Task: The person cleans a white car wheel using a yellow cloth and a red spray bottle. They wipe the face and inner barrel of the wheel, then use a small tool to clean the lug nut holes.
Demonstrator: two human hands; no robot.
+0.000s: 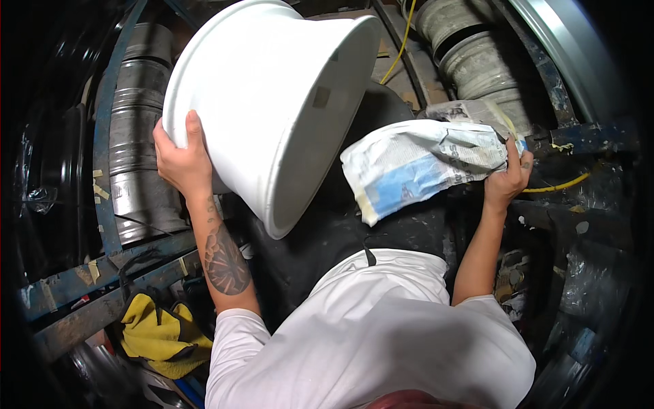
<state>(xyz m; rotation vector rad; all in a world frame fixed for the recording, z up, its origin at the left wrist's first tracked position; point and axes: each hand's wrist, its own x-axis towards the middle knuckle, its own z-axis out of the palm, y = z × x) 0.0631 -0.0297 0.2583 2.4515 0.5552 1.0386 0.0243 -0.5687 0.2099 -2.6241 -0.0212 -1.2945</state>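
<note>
A large white wheel rim (245, 87) stands tilted before me, its open side turned to the right. My left hand (185, 156) grips the rim's left flange, with the thumb on the outside of the white barrel. Small squares of tape or paper show on the shaded inner wall. Over to the right, my right hand (508, 171) holds a crumpled sheet of newspaper (424, 161) by its right end. Pale tape runs along parts of the newspaper's edges. The sheet hangs apart from the rim, above my dark-clad lap.
Bare grey metal wheel rims (143, 138) are stacked at the left behind a blue metal frame (104, 199). More used rims (480, 61) lie at the upper right. A yellow hose (559, 186) runs along the right. A yellow cloth (158, 332) hangs at the lower left.
</note>
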